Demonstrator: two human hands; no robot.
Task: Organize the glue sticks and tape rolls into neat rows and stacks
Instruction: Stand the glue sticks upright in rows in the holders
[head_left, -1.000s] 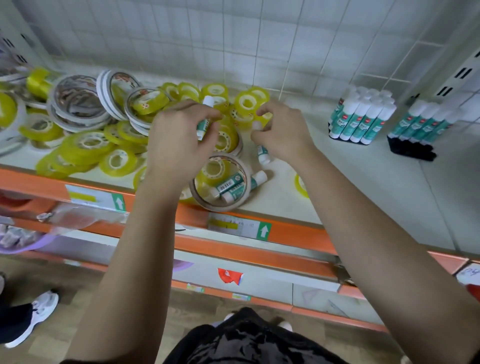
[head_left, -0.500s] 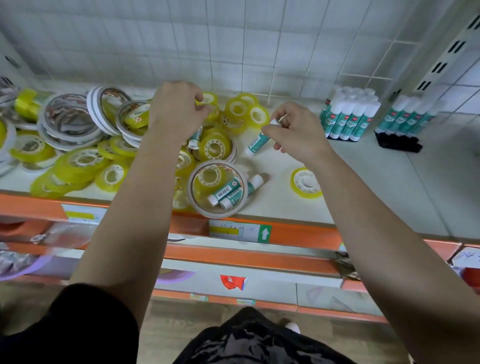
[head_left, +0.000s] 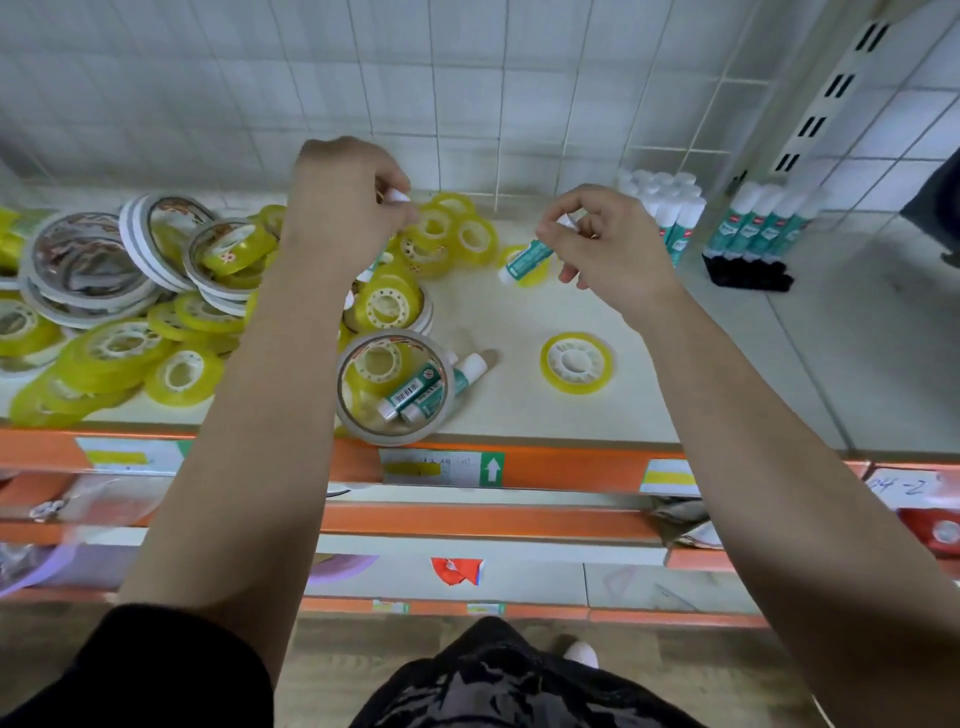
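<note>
You're collecting stray glue sticks. Your right grip (head_left: 597, 244) pinches a teal glue stick (head_left: 525, 258) above the shelf (head_left: 519, 410), and your left grip (head_left: 343, 208) is clamped round a second stick (head_left: 397, 196). Next, stand both beside the upright row (head_left: 670, 218).

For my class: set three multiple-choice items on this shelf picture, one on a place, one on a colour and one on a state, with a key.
1. Where do the two loose glue sticks near the front of the shelf lie?
A) in the ring of a large tape roll
B) on the floor
C) upright against the wall

2. What colour is the lone tape roll lying flat by itself?
A) red
B) yellow
C) black

3. What is the right hand doing?
A) lying flat on the shelf
B) hanging empty
C) pinching a glue stick

Key:
1. A, they lie across its rim.
2. B, a yellow band rings its white core.
3. C, its fingertips grip the stick's upper end.
</note>
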